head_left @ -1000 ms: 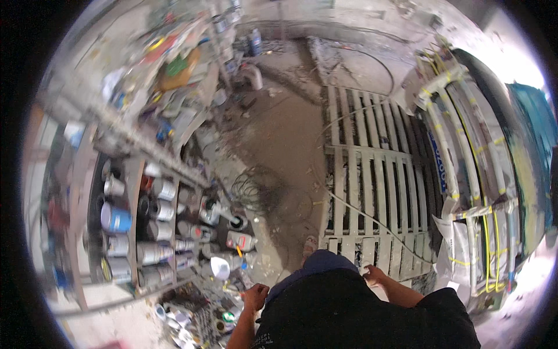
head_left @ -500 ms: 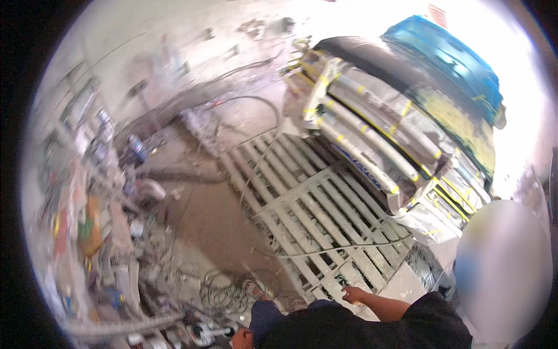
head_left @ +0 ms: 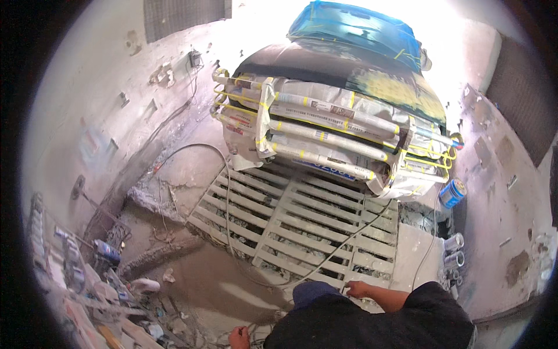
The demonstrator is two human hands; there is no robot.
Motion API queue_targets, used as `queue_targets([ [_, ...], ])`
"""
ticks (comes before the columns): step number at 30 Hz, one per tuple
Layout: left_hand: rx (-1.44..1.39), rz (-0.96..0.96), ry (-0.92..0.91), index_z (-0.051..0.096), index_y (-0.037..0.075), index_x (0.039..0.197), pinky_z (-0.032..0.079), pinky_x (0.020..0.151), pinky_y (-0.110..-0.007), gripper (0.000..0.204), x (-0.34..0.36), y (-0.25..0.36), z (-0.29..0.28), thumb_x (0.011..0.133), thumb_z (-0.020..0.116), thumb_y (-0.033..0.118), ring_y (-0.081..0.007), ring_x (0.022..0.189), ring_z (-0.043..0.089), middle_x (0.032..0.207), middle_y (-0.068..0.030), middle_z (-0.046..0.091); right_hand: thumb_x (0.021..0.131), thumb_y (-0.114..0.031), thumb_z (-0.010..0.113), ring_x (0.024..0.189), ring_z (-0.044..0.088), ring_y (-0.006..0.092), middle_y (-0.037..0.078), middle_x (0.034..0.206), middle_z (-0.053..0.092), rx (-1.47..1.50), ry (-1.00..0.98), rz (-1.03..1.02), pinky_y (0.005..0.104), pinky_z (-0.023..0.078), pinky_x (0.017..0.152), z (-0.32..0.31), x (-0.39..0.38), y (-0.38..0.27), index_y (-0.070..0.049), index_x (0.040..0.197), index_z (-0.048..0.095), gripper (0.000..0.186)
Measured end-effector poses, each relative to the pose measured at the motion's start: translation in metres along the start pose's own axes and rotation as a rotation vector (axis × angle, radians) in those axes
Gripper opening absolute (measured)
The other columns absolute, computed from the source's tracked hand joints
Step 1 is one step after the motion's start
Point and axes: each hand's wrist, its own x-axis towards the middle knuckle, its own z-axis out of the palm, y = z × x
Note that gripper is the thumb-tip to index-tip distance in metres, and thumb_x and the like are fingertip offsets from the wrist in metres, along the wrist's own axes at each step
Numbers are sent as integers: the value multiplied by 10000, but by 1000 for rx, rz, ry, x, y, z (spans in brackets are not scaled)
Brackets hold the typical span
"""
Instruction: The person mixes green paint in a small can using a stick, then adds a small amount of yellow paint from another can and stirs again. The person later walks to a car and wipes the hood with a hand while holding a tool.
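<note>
My right hand (head_left: 356, 289) is held low over the near edge of the slatted floor grate (head_left: 302, 218), its fingers loosely bent and apart, with nothing seen in it. At the lower edge my left hand (head_left: 239, 337) hangs beside my dark shirt, fingers curled in; whatever it may hold is hidden. Ahead stands a vehicle (head_left: 290, 61), its front bars (head_left: 322, 136) wrapped in printed paper and yellow tape. Blue film (head_left: 360, 23) covers its windscreen. On the dark hood is a yellowish patch (head_left: 395, 90). Neither hand touches the vehicle.
A dark hose (head_left: 228, 215) loops across the grate and floor. Cluttered bottles and tools (head_left: 107, 250) line the left side. Near the right wall stand a blue tin (head_left: 452, 193) and several open cans (head_left: 453, 259). A rough wall (head_left: 99, 110) rises at left.
My view has swung right, bringing the vehicle's front nearly square ahead and the right wall into sight. The right-hand blurred shape is gone. Both hands stay low near my body.
</note>
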Motion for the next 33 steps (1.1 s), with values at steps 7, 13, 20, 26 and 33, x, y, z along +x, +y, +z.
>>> queue_targets([
  [7,149,72,20,660,-9,881,508,717,-397,260,103,47,-50,876,659,251,-283,757,651,792,-155,657,844,-357,637,1100,622,342,196,1164,659,109,28,164,449,487,921,34,55,-50,-62,1245,604,498],
  [13,210,49,31,662,31,1015,510,779,-476,279,173,32,-92,954,526,267,-415,836,646,885,-201,672,834,-250,625,796,703,243,141,918,706,222,-108,159,397,556,715,12,153,-93,-69,1242,614,446],
  [20,178,-202,49,668,25,1033,519,767,-441,262,228,10,-173,949,576,256,-369,880,669,939,-196,688,842,-213,675,743,682,256,157,874,707,281,-63,111,400,544,670,-81,280,-230,-60,1292,590,483],
  [26,168,-238,225,678,37,1011,516,794,-429,225,289,-8,-214,924,582,222,-353,886,667,941,-177,692,879,-238,649,873,696,278,164,1018,701,320,2,-70,419,525,805,-167,341,-354,-68,1229,626,390],
  [33,56,-261,126,674,42,1033,513,817,-447,219,392,-48,-252,892,550,155,-358,919,658,962,-178,688,897,-255,603,1003,655,378,195,1108,678,166,127,-136,470,512,868,-185,405,-417,-72,1228,641,380],
])
